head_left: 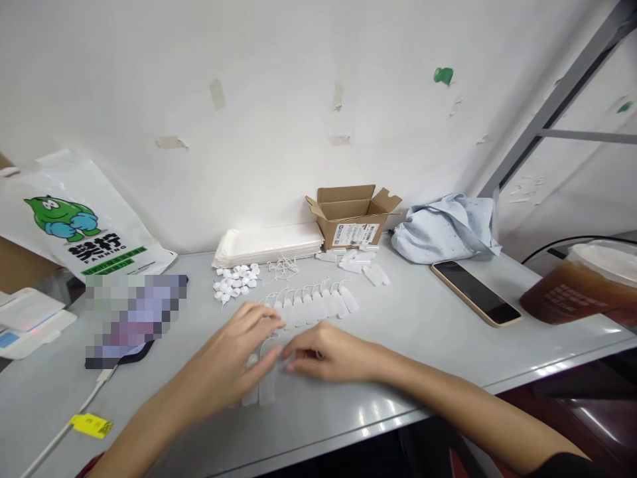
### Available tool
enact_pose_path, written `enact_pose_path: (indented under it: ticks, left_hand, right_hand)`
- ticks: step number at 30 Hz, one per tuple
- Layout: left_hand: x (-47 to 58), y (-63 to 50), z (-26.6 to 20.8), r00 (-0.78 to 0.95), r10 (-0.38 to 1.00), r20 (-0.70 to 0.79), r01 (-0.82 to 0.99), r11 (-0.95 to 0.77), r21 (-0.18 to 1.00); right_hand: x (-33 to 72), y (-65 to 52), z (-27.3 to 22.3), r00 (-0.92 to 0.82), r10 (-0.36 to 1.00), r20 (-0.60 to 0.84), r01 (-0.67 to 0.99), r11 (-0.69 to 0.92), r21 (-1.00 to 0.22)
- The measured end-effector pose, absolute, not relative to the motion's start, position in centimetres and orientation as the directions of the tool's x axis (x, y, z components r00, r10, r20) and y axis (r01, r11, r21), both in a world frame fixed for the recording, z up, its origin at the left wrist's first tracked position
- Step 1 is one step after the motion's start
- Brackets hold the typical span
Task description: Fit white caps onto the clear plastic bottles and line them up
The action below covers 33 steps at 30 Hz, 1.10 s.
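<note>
My left hand (249, 352) is over the grey table with its fingers stretched out and its thumb apart; nothing shows in its grasp. Just to its right, my right hand (326, 352) has loosely curled fingers, with a gap between thumb and forefinger and no visible object there. Beneath and beside my left hand lie translucent, flat-looking pieces (267, 388), partly hidden by it. Beyond both hands, a row of similar pieces (313, 307) with thin white cords lies side by side. Small white cap-like parts (236, 282) are heaped behind my left hand, near loose white cords (283, 267).
An open cardboard box (351, 216) and a white flat stack (271, 242) stand by the wall, with loose clear pieces (375, 273) in front. A phone (475, 292), blue cloth bag (442, 229) and drink cup (567, 285) are right. A printed bag (89, 219) and cable (54, 441) are left.
</note>
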<state>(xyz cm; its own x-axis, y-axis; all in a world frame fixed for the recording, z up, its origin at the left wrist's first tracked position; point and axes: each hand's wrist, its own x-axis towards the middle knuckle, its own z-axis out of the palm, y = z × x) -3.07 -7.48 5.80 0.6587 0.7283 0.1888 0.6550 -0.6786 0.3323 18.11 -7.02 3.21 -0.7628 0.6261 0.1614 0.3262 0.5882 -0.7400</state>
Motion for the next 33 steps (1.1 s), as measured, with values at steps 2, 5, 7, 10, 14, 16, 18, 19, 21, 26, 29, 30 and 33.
enact_pose_path:
  ticks: [2, 5, 7, 10, 14, 16, 18, 19, 21, 26, 29, 30, 33]
  left_hand:
    - [-2.2, -5.2, 6.0, 0.623, 0.751, 0.217, 0.676, -0.657, 0.335]
    - [-0.9, -1.1, 5.4, 0.616, 0.750, 0.242, 0.691, -0.661, 0.291]
    - [-0.1, 1.4, 4.7, 0.629, 0.730, 0.266, 0.702, -0.681, 0.209]
    - [1.0, 4.0, 3.8, 0.701, 0.673, 0.234, 0.687, -0.726, 0.031]
    - [1.9, 5.1, 3.2, 0.745, 0.635, 0.205, 0.654, -0.756, -0.034]
    - [2.0, 5.0, 3.2, 0.751, 0.630, 0.199, 0.649, -0.760, -0.041]
    - [1.7, 4.8, 3.2, 0.749, 0.627, 0.216, 0.647, -0.761, -0.034]
    - [1.5, 4.6, 3.3, 0.741, 0.626, 0.244, 0.648, -0.761, -0.016]
    - [1.0, 4.1, 3.6, 0.695, 0.633, 0.340, 0.656, -0.752, 0.059]
    - [-0.7, 1.7, 4.7, 0.364, 0.746, 0.558, 0.680, -0.622, 0.388]
    - [-1.4, 0.1, 5.5, 0.108, 0.831, 0.545, 0.616, -0.486, 0.620]
    - [-1.5, -0.4, 5.8, 0.037, 0.860, 0.510, 0.577, -0.435, 0.692]
    - [-1.4, -1.6, 6.5, -0.075, 0.922, 0.380, 0.424, -0.315, 0.849]
  right_hand:
    - [19.2, -5.7, 3.4, -0.660, 0.704, 0.262, 0.354, 0.599, -0.718]
    - [21.7, -2.8, 3.3, -0.450, 0.785, 0.426, 0.513, 0.617, -0.597]
    - [23.7, -0.8, 3.0, -0.326, 0.789, 0.521, 0.656, 0.585, -0.476]
    - [26.0, 1.3, 2.4, -0.272, 0.797, 0.539, 0.789, 0.505, -0.349]
    - [26.5, 2.2, 1.6, -0.334, 0.842, 0.425, 0.875, 0.444, -0.192]
    - [26.1, 2.2, 1.5, -0.361, 0.858, 0.366, 0.891, 0.433, -0.137]
    - [25.7, 2.3, 1.6, -0.393, 0.863, 0.317, 0.889, 0.445, -0.109]
    - [25.5, 2.3, 1.6, -0.406, 0.864, 0.297, 0.886, 0.451, -0.103]
    - [25.3, 2.4, 1.6, -0.421, 0.867, 0.267, 0.883, 0.459, -0.097]
    - [25.1, 2.7, 0.9, -0.422, 0.865, 0.271, 0.888, 0.455, -0.070]
    - [24.9, 2.9, 0.6, -0.410, 0.867, 0.283, 0.896, 0.440, -0.052]
    - [24.9, 2.9, 0.5, -0.402, 0.870, 0.284, 0.900, 0.433, -0.055]
    - [24.7, 2.9, 0.6, -0.376, 0.881, 0.286, 0.906, 0.415, -0.087]
